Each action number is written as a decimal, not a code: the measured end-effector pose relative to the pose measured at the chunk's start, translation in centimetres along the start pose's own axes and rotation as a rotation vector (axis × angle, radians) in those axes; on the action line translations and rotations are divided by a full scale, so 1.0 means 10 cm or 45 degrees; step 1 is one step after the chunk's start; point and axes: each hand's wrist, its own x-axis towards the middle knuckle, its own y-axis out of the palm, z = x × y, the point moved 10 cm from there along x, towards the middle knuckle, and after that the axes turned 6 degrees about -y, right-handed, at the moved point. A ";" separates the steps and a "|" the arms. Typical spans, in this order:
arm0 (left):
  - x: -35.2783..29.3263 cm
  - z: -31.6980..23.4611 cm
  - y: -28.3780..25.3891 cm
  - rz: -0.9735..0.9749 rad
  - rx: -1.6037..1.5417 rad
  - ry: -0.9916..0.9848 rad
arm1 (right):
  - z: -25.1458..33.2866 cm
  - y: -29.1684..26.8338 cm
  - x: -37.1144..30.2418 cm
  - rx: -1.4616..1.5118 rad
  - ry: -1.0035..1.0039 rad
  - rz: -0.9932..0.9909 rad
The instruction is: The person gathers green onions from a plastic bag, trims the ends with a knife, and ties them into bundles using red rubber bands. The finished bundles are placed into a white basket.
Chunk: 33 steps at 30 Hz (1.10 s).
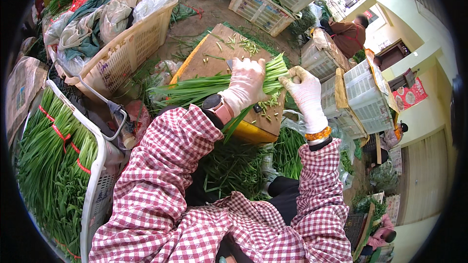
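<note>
Bundle: green chives (214, 87) lie across wooden board (219, 53), pale cut ends to right.
L hand (246, 85): gloved, fingers clamped round bundle mid-stalk.
R hand (306, 92): gloved, fingers closed at cut ends; can't tell if it holds a tool.
Progress: ends look trimmed, bits (243, 44) on board; judging midway.
Crate L (97, 180): tied chive bundles w/ red bands.
Basket (131, 44): cloths, plastic.
</note>
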 end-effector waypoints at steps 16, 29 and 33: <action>-0.02 0.03 -0.04 -0.180 0.107 0.028 | 0.03 -0.27 0.15 -0.276 -0.034 -0.196; -0.06 0.12 -0.25 -0.204 -0.085 0.062 | -0.17 -0.20 -0.26 0.851 -0.055 0.436; -0.05 0.15 -0.40 -0.203 -0.310 0.058 | -0.37 0.10 -0.40 1.006 0.080 0.139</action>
